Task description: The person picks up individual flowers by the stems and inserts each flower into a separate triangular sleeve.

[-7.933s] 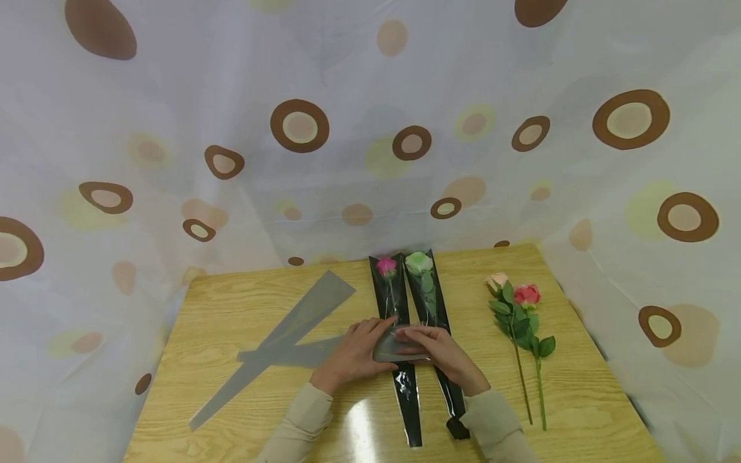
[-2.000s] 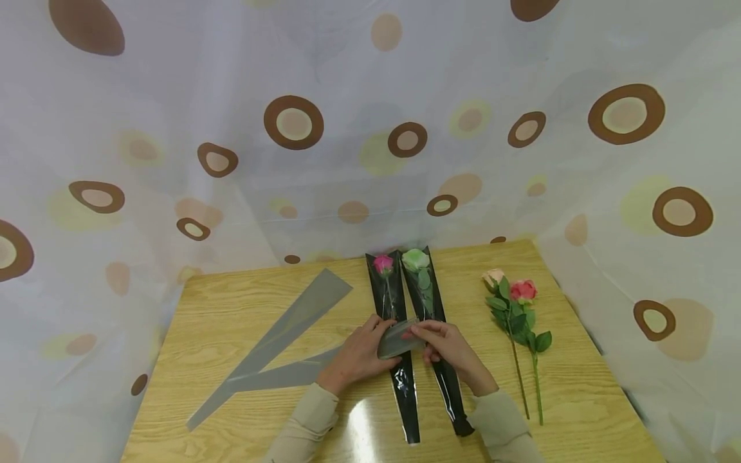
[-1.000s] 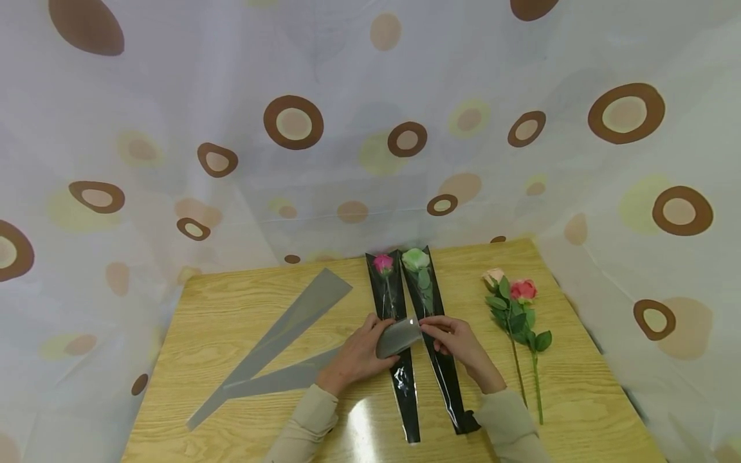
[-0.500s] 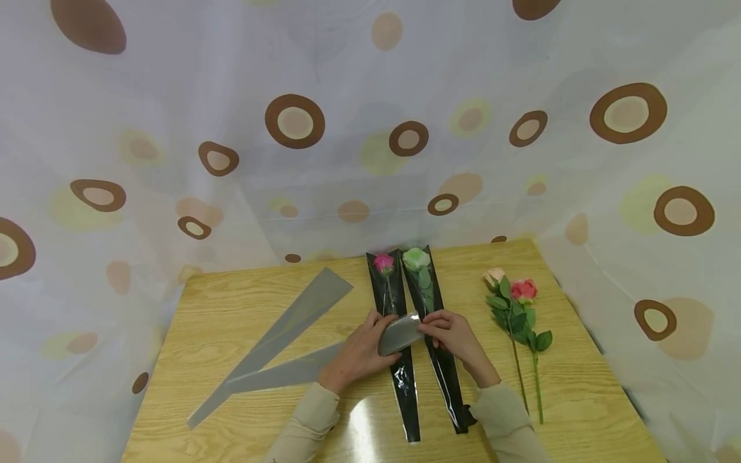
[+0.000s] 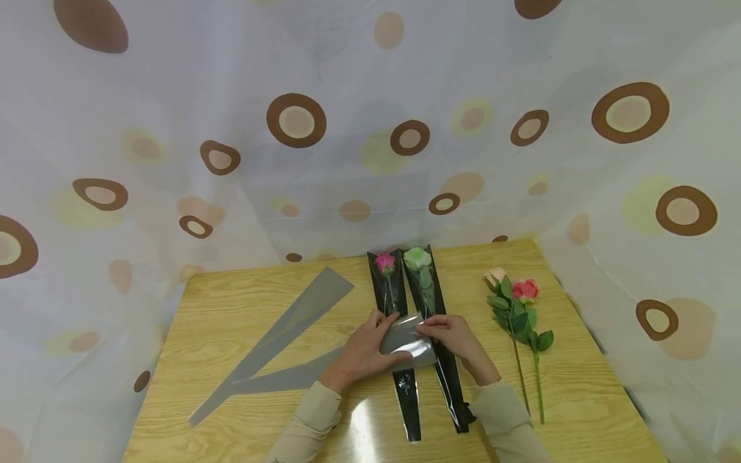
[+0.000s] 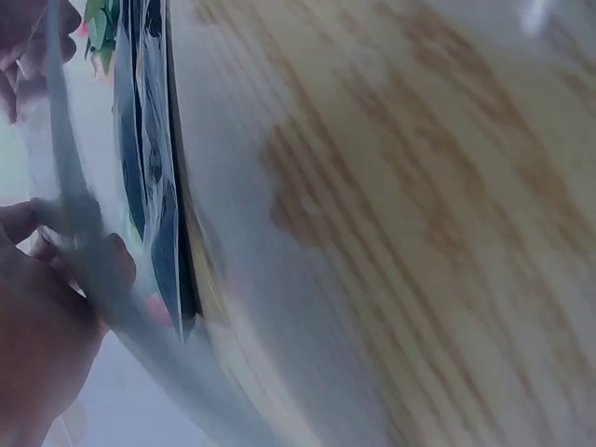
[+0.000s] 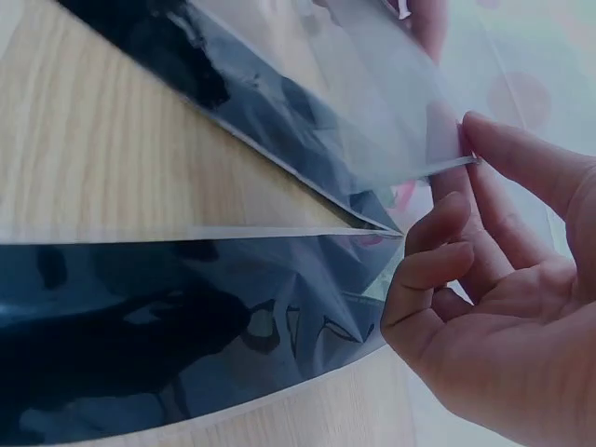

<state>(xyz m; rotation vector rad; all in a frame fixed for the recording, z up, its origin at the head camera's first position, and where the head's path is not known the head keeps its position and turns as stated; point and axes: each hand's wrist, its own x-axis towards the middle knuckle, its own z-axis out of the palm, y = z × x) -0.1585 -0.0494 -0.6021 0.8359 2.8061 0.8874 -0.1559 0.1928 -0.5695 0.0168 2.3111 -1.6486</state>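
A grey translucent flower sleeve (image 5: 412, 350) is held off the table by both hands, its wide end spread toward me. My left hand (image 5: 361, 352) grips it between thumb and fingers; the left wrist view shows the film (image 6: 140, 312) passing by those fingers. With thumb and forefinger my right hand (image 5: 460, 337) pinches a corner of the wide end, plain in the right wrist view, where the other fingers (image 7: 433, 223) curl loosely. Beneath lie two black-backed sleeves, one with a pink rose (image 5: 384, 263), one with a pale green rose (image 5: 417, 258). The held sleeve partly covers them.
Another grey sleeve (image 5: 301, 308) lies diagonally at the left, touching or crossing the held one's narrow tail. Two loose roses, a peach one (image 5: 495, 277) and a coral one (image 5: 525, 290), lie at the right of the wooden table (image 5: 231, 302). A patterned sheet (image 5: 347, 173) surrounds it.
The held sleeve's wide end, curled a second ago, now lies flatter and broader between my hands. Its narrow tail has swung lower on the left since the oldest frame. My right hand moved slightly right.
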